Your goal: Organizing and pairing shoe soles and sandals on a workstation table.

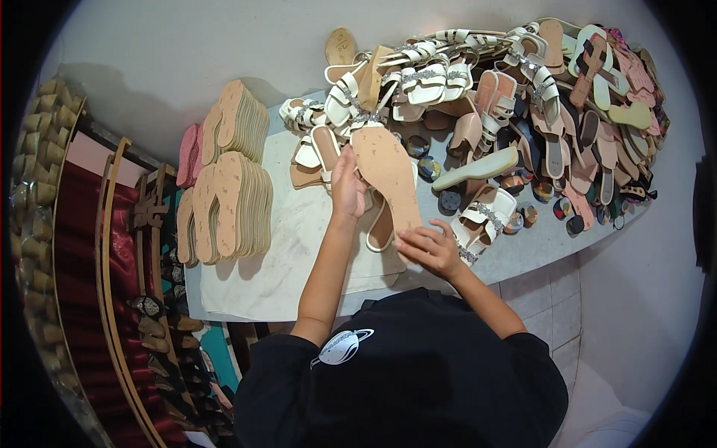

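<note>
A long tan shoe sole [385, 168] is held up over the table, its broad end away from me and its narrow heel end toward me. My left hand [349, 187] grips it by its left edge, with the thumb along the side. At the heel end, my right hand [432, 250] has its fingers closed on the edge. White sandals with glittering straps [342, 101] lie just beyond the sole. Under it, partly hidden, is another sandal [380, 226]. A single white sandal [487, 216] rests right of my right hand.
Stacks of tan soles [240, 209] stand on a cream cloth [299, 276] at the left, beside pink soles [187, 157]. A big heap of sandals and shoe parts [553, 134] covers the table's right. A pale green sole [476, 167] lies before it. Wooden racks [112, 224] stand left.
</note>
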A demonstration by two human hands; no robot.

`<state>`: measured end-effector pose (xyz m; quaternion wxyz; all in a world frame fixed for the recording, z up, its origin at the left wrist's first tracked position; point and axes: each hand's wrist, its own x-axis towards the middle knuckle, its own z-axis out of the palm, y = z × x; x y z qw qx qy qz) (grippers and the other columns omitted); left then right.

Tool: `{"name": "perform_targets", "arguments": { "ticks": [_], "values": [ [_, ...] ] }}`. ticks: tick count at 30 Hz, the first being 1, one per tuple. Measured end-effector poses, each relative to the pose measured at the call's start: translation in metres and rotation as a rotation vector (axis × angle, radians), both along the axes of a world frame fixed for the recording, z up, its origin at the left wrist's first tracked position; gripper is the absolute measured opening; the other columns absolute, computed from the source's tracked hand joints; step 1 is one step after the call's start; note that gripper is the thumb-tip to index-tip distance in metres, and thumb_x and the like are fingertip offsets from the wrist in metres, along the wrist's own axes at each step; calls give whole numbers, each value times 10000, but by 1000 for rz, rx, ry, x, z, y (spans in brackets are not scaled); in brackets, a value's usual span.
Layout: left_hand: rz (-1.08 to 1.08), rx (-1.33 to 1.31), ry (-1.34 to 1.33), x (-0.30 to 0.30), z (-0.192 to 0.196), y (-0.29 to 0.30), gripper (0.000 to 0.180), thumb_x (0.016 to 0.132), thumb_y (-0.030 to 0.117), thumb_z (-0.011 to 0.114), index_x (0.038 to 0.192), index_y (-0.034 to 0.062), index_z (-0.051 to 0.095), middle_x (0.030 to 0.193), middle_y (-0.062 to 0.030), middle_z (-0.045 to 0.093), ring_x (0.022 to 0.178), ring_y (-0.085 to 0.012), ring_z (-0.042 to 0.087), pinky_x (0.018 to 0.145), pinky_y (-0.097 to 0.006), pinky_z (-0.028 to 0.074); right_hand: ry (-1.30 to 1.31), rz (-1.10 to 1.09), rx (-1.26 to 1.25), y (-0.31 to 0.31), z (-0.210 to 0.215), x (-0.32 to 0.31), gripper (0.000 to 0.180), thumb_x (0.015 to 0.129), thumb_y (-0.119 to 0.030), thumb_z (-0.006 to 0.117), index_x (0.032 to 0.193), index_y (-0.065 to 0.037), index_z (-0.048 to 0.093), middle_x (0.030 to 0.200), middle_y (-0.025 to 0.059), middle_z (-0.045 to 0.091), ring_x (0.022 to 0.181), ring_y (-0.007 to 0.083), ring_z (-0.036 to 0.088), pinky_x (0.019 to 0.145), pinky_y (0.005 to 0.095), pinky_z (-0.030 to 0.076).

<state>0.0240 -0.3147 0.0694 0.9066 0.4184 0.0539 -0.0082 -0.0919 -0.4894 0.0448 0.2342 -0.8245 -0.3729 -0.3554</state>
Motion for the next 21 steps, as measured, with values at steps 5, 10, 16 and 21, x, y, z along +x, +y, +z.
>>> {"name": "perform_targets", "arguments": {
  "ticks": [5, 10, 16, 21],
  "values": [
    [-148, 124, 30, -4, -14, 3, 356, 900, 134, 473, 1219, -17, 425, 1040, -72, 588, 840, -116, 599, 651, -219, 508, 80, 171, -263, -6, -3, 7, 508, 712, -344, 637, 1190, -217, 517, 1233, -5, 493, 1133, 157, 448, 1025, 522, 137],
    [-293, 51, 56, -18, -7, -7, 299, 882, 113, 499, 1151, -17, 492, 988, -75, 610, 831, -118, 612, 705, -240, 523, 416, 271, -221, -23, 10, 53, 676, 752, -567, 487, 1299, -178, 408, 1369, 87, 335, 1281, 309, 269, 1007, 602, -33],
    [-404, -11, 66, -23, -13, -15, 309, 890, 124, 492, 1165, -14, 480, 1021, -84, 596, 858, -134, 606, 734, -254, 520, 341, -233, -205, -14, 29, 92, 728, 800, -578, 398, 1364, -133, 275, 1418, 81, 245, 1319, 363, 124, 949, 664, -68],
    [-316, -89, 100, -2, -14, -8, 278, 900, 107, 466, 1150, -14, 480, 1034, -110, 586, 876, -164, 609, 725, -279, 534, 394, -145, -341, -3, 21, 56, 747, 803, -602, 355, 1373, -130, 250, 1436, 50, 213, 1323, 358, 114, 904, 701, -91]
  ]
}}
